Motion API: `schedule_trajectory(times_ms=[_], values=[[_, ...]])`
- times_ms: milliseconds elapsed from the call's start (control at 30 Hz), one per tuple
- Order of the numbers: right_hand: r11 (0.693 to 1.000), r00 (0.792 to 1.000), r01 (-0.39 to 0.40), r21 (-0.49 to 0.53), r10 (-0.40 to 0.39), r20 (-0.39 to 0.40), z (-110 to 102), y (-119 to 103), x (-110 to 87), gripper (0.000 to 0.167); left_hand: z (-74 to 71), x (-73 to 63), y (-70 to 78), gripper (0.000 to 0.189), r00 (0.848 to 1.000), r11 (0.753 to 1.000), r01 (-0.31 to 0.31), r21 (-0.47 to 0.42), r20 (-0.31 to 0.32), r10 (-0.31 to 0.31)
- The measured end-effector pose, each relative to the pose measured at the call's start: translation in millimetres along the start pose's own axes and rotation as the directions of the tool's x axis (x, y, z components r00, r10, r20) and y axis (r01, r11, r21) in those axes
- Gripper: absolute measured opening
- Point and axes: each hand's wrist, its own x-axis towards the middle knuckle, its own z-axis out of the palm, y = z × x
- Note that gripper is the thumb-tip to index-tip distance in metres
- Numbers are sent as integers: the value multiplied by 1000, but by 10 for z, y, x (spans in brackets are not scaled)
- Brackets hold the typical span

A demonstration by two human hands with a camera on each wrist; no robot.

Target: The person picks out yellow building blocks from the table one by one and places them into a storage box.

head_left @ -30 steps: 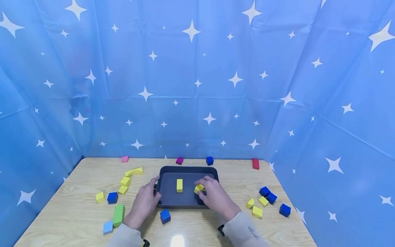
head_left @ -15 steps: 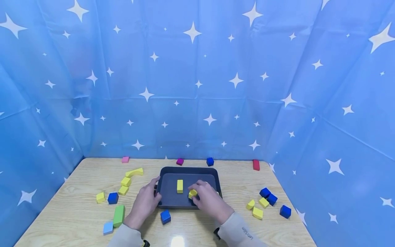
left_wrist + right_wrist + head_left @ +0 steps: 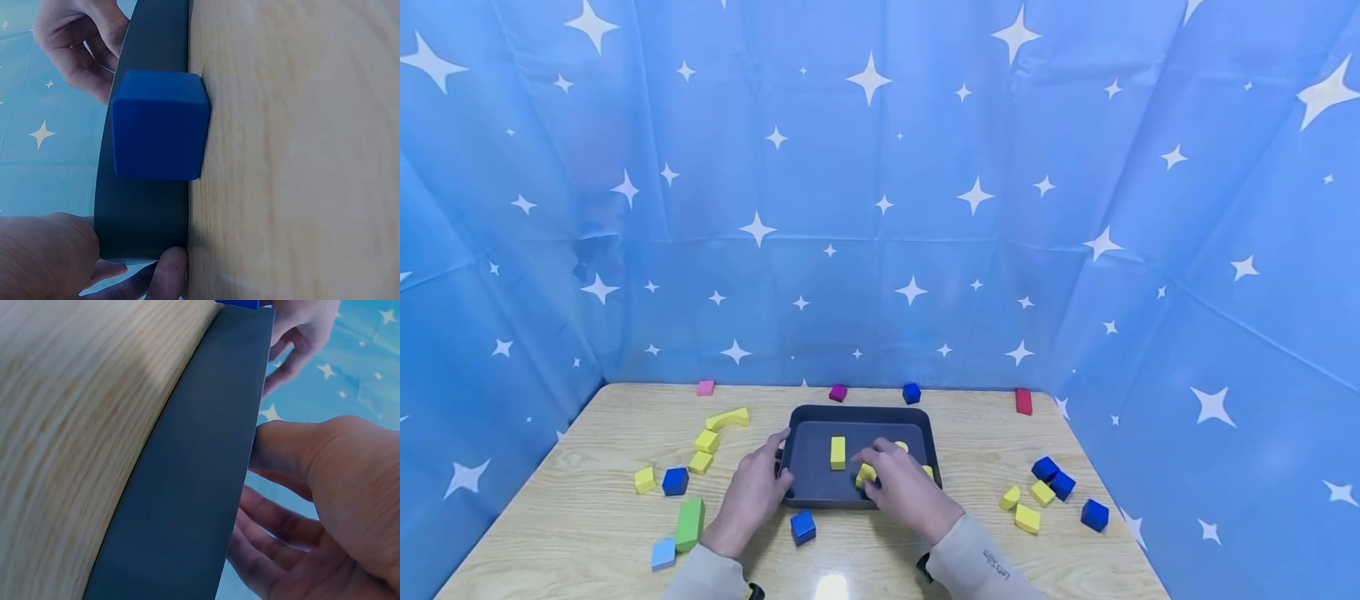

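Note:
In the head view a black rectangular tray point(image 3: 857, 502) lies on the table. My left hand point(image 3: 751, 492) holds its left side, thumb and fingers at the rim; the left wrist view shows fingertips low against the tray's end. Inside the tray a yellow block point(image 3: 838, 453) lies left of centre. My right hand point(image 3: 906, 487) is over the right half, thumb and fingers spread around another yellow block point(image 3: 865, 476). Two more yellow pieces, partly hidden by this hand, show behind it. In the right wrist view, the tray wall hides the block and some fingertips.
A blue cube point(image 3: 802, 527) stands at the tray's front wall. On the left lie a green block point(image 3: 689, 524), a light blue block point(image 3: 663, 553) and several yellow pieces. Blue and yellow blocks are grouped at right. A red block point(image 3: 1023, 401) and others line the far edge.
My right hand has moved left inside the tray with the yellow block, set it down, and loosened its fingers. Yellow pieces behind the hand have come into view. My left hand stays put.

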Motion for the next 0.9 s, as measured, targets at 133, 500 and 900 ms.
schedule_trajectory(times_ms=[133, 500, 900], values=[[1000, 1000, 6, 1, -6, -15, -9, 3, -9, 34, -5, -1, 11, 73, 1000, 1000, 1, -4, 2, -1], [1000, 999, -21, -11, 20, -45, -77, 3, -83, 39, 4, -19, 21, 72, 1000, 1000, 10, -5, 5, -10], [999, 995, -41, 1, 40, -87, -163, 117, -220, 37, 3, -6, 7, 71, 1000, 1000, 3, 7, 11, -3]])
